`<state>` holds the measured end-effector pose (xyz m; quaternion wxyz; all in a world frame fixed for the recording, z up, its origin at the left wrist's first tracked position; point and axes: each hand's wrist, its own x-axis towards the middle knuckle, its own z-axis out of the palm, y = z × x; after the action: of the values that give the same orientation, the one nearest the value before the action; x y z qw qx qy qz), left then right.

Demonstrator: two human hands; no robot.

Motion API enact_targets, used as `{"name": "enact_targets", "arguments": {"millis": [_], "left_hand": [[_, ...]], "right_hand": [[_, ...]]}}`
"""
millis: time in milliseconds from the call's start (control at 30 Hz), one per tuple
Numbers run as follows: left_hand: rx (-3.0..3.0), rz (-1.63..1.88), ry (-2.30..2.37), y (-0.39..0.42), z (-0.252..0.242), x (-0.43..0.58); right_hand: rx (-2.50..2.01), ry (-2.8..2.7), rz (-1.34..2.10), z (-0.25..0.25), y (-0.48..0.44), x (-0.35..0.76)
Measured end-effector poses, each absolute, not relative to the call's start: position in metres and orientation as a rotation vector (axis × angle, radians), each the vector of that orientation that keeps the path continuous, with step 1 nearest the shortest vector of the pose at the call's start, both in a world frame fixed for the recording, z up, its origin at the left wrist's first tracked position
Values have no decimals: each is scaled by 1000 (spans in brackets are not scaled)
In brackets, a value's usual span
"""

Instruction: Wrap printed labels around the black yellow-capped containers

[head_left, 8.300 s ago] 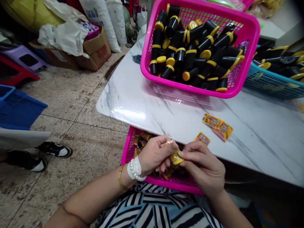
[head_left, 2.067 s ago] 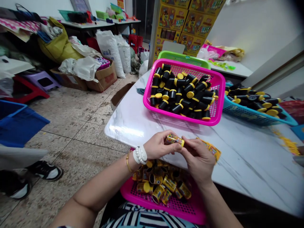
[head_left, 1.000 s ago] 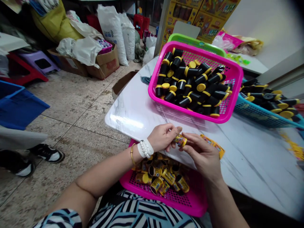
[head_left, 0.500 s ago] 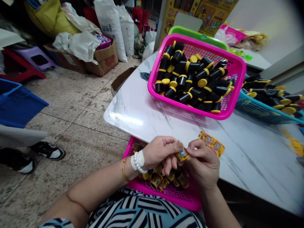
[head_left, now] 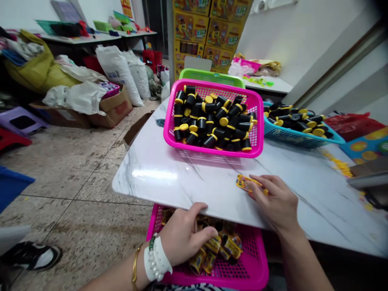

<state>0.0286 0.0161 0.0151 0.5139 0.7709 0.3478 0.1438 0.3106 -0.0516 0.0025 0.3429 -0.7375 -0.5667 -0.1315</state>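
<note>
**On the counter and in the lap basket: both hands at work**

On the marble counter the right hand lies flat, fingers spread, its fingertips touching the yellow stickers; their long axis runs left to right. Below the counter edge, the left hand reaches into the lower pink basket, fingers curled loosely on the labelled tubes, which lie in all directions. Farther back, the upper pink basket holds black tubes with yellow caps. Beside it, the blue basket holds similar tubes.
</note>
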Motion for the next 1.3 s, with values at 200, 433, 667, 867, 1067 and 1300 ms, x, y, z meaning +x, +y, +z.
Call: {"name": "enact_targets", "arguments": {"millis": [200, 433, 667, 867, 1067, 1300], "left_hand": [[1785, 474, 810, 26, 25, 56], [1541, 567, 862, 53, 35, 96], [1386, 578, 720, 59, 32, 114], [1441, 553, 649, 70, 30, 102], [1493, 840, 841, 62, 33, 84], [1466, 1026, 920, 23, 24, 72]], "right_hand": [[-1955, -1711, -368, -17, -41, 332], [-1911, -1742, -418, -14, -36, 322], [-1680, -1570, -512, 9, -38, 269], [-1621, -1304, 396, 21, -33, 250], [-1642, -1080, 664, 23, -24, 241], [-1650, -974, 479, 17, -27, 220]]}}
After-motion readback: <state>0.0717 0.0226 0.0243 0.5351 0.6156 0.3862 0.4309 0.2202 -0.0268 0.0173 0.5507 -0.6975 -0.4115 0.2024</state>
